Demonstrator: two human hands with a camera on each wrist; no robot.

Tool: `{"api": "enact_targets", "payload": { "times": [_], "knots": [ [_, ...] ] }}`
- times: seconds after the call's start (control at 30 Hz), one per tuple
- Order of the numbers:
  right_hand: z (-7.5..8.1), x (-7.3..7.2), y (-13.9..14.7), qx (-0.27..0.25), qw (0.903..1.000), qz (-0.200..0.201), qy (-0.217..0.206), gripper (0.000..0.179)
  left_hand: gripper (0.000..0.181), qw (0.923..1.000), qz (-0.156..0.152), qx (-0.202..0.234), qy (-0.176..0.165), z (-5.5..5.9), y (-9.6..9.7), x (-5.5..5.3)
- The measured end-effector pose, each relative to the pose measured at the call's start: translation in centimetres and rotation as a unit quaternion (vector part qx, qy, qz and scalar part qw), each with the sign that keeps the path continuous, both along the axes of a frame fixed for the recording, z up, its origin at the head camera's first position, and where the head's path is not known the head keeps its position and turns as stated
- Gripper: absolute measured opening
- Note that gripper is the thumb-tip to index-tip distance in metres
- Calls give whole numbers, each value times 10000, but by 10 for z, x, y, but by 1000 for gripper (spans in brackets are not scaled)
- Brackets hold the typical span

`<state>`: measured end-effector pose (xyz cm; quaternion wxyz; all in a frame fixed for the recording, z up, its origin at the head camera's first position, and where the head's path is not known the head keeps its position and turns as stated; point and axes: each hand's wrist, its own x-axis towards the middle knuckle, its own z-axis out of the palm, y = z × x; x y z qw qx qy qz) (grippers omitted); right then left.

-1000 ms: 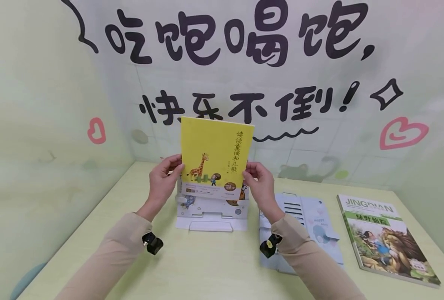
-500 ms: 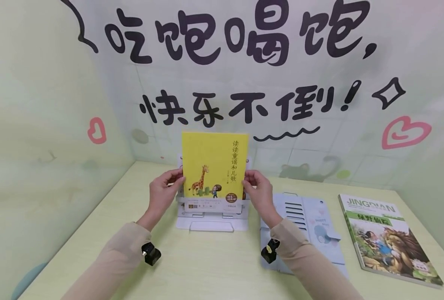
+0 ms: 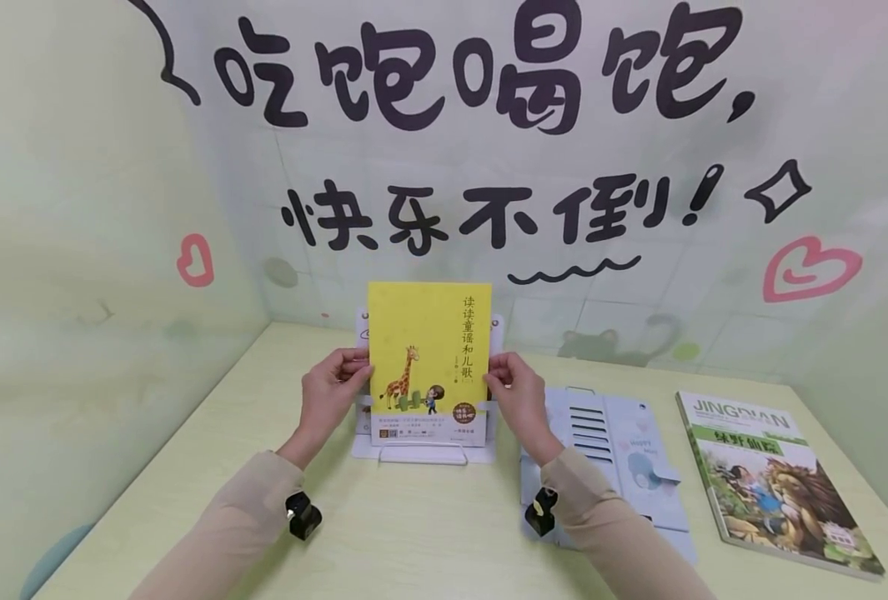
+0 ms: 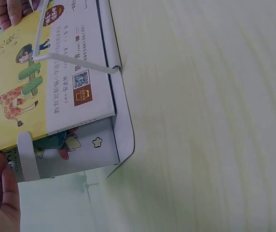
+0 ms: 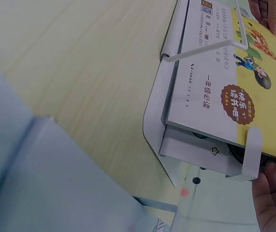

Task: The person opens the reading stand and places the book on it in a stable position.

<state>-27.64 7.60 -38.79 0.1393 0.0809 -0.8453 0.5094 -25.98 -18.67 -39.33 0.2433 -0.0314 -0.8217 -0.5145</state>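
Note:
A yellow children's book (image 3: pixel 428 333) with a giraffe on its cover stands upright, leaning back on a white book stand (image 3: pixel 363 425). My left hand (image 3: pixel 331 400) pinches its left edge, thumb in front and fingers behind. On the opposite edge my right hand (image 3: pixel 520 396) holds it the same way. The wrist views show the book's lower end on the stand's ledge, behind a white wire bar (image 4: pixel 75 61). A white side clip (image 4: pixel 28 157) overlaps the book's edge in the left wrist view, as does another clip (image 5: pixel 252 153) in the right wrist view.
A light blue folded stand (image 3: pixel 642 467) with slots lies flat on the table, partly under the right forearm. Further right lies a thick book (image 3: pixel 781 492) with a lion on its cover. The lettered wall (image 3: pixel 428 158) rises behind the table.
Both hands have lowered the yellow book onto the white stand. It was tilted and higher a second ago; now it stands straight, its lower edge behind the wire bar.

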Motion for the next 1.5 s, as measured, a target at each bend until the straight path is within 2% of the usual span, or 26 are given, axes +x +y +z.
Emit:
{"api": "enact_targets", "payload": {
  "times": [0.3,0.7,0.9,1.1,1.2,1.37,1.5],
  "knots": [
    [-3,0,-1,556,9981,-15,274,20,19,9989,129,-241,-369,0,2,1],
    [-2,5,-4,1293,9910,-237,237,21,21,9982,187,-334,-468,-2,3,0],
    [-2,6,-2,1539,9875,-250,225,24,23,9984,95,-294,-465,-4,4,1],
    [1,7,5,1195,9926,29,199,27,29,9988,2,-162,-456,-4,4,1],
    [4,9,13,945,9950,80,323,27,34,9992,85,-129,-356,-2,5,2],
    [4,12,34,766,9957,-15,512,26,39,9998,176,35,123,3,14,7],
    [6,18,59,620,9959,-206,623,25,38,9986,-105,324,398,11,31,11]
  ]
}}
